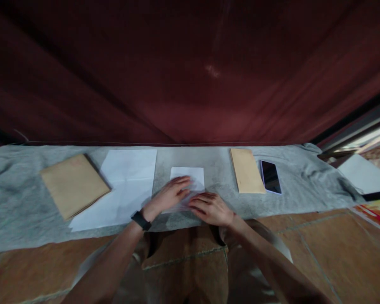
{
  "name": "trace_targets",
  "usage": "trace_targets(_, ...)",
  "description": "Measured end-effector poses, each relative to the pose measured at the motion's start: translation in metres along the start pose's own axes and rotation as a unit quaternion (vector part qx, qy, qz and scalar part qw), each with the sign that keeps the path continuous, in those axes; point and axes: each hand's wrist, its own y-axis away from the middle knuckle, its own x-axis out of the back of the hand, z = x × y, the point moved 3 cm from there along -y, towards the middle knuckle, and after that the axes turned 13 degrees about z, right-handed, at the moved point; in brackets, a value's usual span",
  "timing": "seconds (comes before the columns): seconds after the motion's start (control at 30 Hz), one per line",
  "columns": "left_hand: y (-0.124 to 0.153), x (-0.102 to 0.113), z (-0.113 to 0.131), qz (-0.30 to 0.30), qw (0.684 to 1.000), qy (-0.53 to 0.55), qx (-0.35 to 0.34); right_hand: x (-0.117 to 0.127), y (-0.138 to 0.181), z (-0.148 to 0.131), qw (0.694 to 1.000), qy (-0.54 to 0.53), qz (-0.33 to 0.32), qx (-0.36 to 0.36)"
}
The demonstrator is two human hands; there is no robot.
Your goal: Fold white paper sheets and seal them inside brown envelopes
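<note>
The small folded white paper sheet (190,174) lies centrally on the grey felt cloth (215,164). The left hand (170,196) and right hand (210,207) press it with flat, extended fingers, gripping nothing. Light, limp and crease-prone, it seems best pinched at an edge.

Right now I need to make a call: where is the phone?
In the head view, the phone lies on the grey cloth, right of centre, just beside the narrow brown envelope.

Matt white paper (188,177) lies under both hands, on a grey cloth (215,169) that looks rough and fuzzy. Brown envelopes (73,185) look like dull kraft paper (no shine at all). The phone (270,177) shows glossy glass. Behind hangs a soft, matt red curtain (190,71).
</note>
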Motion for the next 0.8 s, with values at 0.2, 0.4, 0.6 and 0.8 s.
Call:
trace_targets(0.2,0.007,0.003,-0.001,-0.032,0.999,0.006,0.011,0.006,0.016,0.024,0.990,-0.019,-0.121,-0.070)
trace_targets(0.4,0.007,0.017,0.008,-0.066,0.990,0.070,0.103,0.009,0.023,0.035,0.990,-0.055,-0.087,-0.092)
trace_targets(0.6,0.016,0.051,0.018,-0.145,0.956,0.142,0.210,0.021,0.027,0.042,0.985,-0.101,-0.065,-0.121)
trace_targets(0.8,0.029,0.061,0.029,-0.223,0.949,0.156,0.159,0.023,0.027,0.048,0.976,-0.140,-0.067,-0.155)
